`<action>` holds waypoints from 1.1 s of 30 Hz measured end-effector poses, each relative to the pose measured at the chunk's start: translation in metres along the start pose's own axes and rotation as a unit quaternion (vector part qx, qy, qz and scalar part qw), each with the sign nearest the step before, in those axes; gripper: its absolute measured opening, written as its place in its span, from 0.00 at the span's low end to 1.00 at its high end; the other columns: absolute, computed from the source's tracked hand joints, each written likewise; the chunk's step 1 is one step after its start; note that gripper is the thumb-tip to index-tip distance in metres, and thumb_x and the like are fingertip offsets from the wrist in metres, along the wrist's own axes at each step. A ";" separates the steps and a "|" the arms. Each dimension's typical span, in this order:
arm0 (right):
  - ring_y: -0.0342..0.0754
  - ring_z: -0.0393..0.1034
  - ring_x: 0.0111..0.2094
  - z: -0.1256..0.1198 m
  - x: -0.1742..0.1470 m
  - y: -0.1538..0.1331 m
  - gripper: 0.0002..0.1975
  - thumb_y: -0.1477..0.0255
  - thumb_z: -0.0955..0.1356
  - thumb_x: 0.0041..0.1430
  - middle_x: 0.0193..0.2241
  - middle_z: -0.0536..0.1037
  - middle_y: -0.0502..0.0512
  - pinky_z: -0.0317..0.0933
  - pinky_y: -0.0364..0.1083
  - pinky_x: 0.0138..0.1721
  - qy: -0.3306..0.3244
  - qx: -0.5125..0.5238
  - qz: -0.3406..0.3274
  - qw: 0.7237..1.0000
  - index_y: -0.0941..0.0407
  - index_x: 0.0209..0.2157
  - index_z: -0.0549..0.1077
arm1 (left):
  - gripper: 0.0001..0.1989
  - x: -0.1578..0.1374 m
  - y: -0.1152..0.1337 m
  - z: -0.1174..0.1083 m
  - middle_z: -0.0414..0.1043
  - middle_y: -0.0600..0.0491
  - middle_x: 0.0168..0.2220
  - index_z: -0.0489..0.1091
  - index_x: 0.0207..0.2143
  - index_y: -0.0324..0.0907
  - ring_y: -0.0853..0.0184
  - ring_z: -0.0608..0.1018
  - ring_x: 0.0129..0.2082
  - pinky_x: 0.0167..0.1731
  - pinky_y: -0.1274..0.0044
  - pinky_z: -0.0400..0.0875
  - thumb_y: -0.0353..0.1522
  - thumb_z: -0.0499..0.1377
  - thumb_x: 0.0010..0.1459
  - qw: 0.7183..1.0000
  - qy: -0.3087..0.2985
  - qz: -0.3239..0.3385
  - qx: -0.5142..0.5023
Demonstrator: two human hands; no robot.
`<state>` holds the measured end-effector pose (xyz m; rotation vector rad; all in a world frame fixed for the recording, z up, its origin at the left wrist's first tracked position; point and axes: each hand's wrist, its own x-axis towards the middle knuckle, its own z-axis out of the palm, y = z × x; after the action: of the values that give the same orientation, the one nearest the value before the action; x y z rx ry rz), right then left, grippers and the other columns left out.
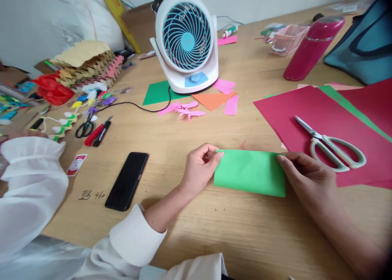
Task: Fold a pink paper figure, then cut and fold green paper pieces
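Note:
A bright green sheet of paper is held up by its two upper corners, just above the wooden table. My left hand pinches the left corner between thumb and fingers. At the opposite corner, my right hand grips the paper with the thumb in front and the fingers curled behind. Scissors with white handles lie on dark red sheets close to my right hand. Pink folded paper pieces lie beyond the green sheet.
A white fan stands at the back. A phone lies left of my arm, with a box cutter and black scissors farther off. A magenta bottle stands at the right. A co-worker's white sleeve reaches in at left.

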<state>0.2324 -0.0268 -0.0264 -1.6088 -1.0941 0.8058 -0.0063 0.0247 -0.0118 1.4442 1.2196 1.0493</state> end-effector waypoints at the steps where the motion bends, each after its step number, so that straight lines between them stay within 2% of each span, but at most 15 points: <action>1: 0.44 0.58 0.26 0.000 0.000 0.001 0.14 0.57 0.72 0.54 0.24 0.69 0.49 0.54 0.43 0.23 -0.002 -0.005 -0.003 1.000 0.54 0.32 0.76 | 0.11 0.000 -0.001 -0.001 0.64 0.58 0.24 0.70 0.29 0.39 0.73 0.65 0.25 0.27 0.80 0.60 0.38 0.62 0.58 1.000 -0.004 0.000 0.002; 11: 0.43 0.60 0.23 -0.003 0.002 0.007 0.13 0.58 0.71 0.56 0.22 0.70 0.47 0.53 0.43 0.23 -0.036 -0.080 -0.048 0.995 0.54 0.32 0.76 | 0.09 0.001 -0.002 -0.003 0.64 0.58 0.24 0.71 0.31 0.40 0.73 0.66 0.24 0.26 0.80 0.61 0.37 0.63 0.58 1.000 -0.008 0.004 0.007; 16: 0.44 0.62 0.25 -0.004 0.003 0.011 0.14 0.57 0.71 0.56 0.25 0.73 0.49 0.57 0.43 0.25 -0.048 -0.081 -0.050 0.994 0.54 0.35 0.76 | 0.08 -0.002 0.004 -0.004 0.69 0.55 0.27 0.73 0.30 0.40 0.71 0.70 0.27 0.28 0.79 0.64 0.36 0.63 0.58 0.999 0.003 0.039 0.027; 20: 0.45 0.62 0.25 -0.005 0.003 0.014 0.14 0.56 0.71 0.56 0.26 0.73 0.49 0.56 0.43 0.24 -0.048 -0.073 -0.042 0.995 0.52 0.35 0.76 | 0.07 -0.002 0.006 -0.005 0.71 0.54 0.29 0.74 0.30 0.41 0.70 0.71 0.29 0.30 0.79 0.65 0.35 0.63 0.58 0.997 0.001 0.064 0.038; 27: 0.45 0.62 0.25 -0.008 0.005 0.013 0.17 0.53 0.69 0.57 0.26 0.74 0.50 0.55 0.43 0.23 -0.056 -0.123 -0.056 0.989 0.53 0.35 0.76 | 0.10 0.005 -0.005 -0.005 0.66 0.57 0.23 0.71 0.27 0.39 0.73 0.67 0.24 0.26 0.80 0.61 0.36 0.65 0.55 0.999 -0.027 -0.009 -0.032; 30: 0.45 0.62 0.24 -0.008 0.007 0.009 0.16 0.54 0.68 0.58 0.25 0.74 0.50 0.55 0.44 0.23 -0.075 -0.154 -0.065 0.983 0.53 0.34 0.76 | 0.11 0.008 -0.010 -0.007 0.62 0.59 0.21 0.70 0.26 0.39 0.74 0.64 0.22 0.24 0.80 0.57 0.37 0.65 0.54 0.998 -0.044 -0.033 -0.014; 33: 0.44 0.60 0.22 -0.006 0.007 0.007 0.12 0.59 0.68 0.59 0.22 0.72 0.49 0.54 0.45 0.22 -0.084 -0.193 -0.090 0.974 0.53 0.33 0.76 | 0.09 0.009 -0.010 -0.010 0.65 0.58 0.22 0.70 0.27 0.40 0.73 0.66 0.23 0.24 0.79 0.58 0.35 0.63 0.54 0.996 -0.064 -0.040 0.053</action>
<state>0.2417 -0.0230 -0.0312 -1.7470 -1.5694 0.6440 -0.0172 0.0353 -0.0197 1.5070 1.2456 0.8351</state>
